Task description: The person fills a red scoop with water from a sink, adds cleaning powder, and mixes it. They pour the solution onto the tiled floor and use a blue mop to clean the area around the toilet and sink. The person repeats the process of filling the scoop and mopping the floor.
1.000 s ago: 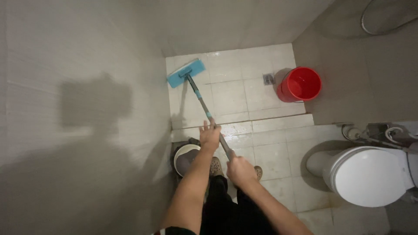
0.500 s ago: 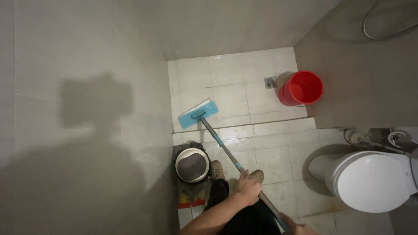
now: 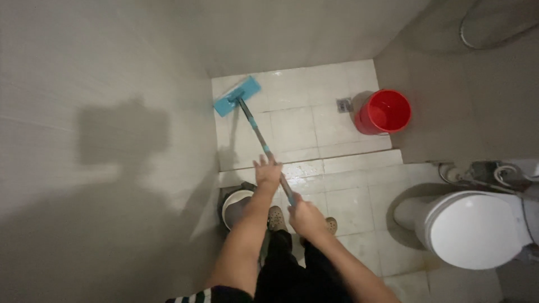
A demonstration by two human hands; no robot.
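A flat mop with a light-blue head (image 3: 237, 96) lies on the white floor tiles in the far left corner, against the wall. Its grey-and-teal handle (image 3: 255, 130) runs back toward me. My left hand (image 3: 268, 172) grips the handle higher up, fingers partly spread. My right hand (image 3: 304, 214) holds the handle's near end, closer to my body. My dark trousers and beige shoes show below the hands.
A red bucket (image 3: 383, 111) stands at the far right beside a floor drain (image 3: 344, 104). A white toilet (image 3: 476, 228) with its lid down is at the right. A small grey-and-white bin (image 3: 233, 205) sits by the left wall near my feet. A low step (image 3: 337, 160) crosses the floor.
The mop head has been pushed from the step edge out to the far left corner. Both arms have stretched forward along the handle.
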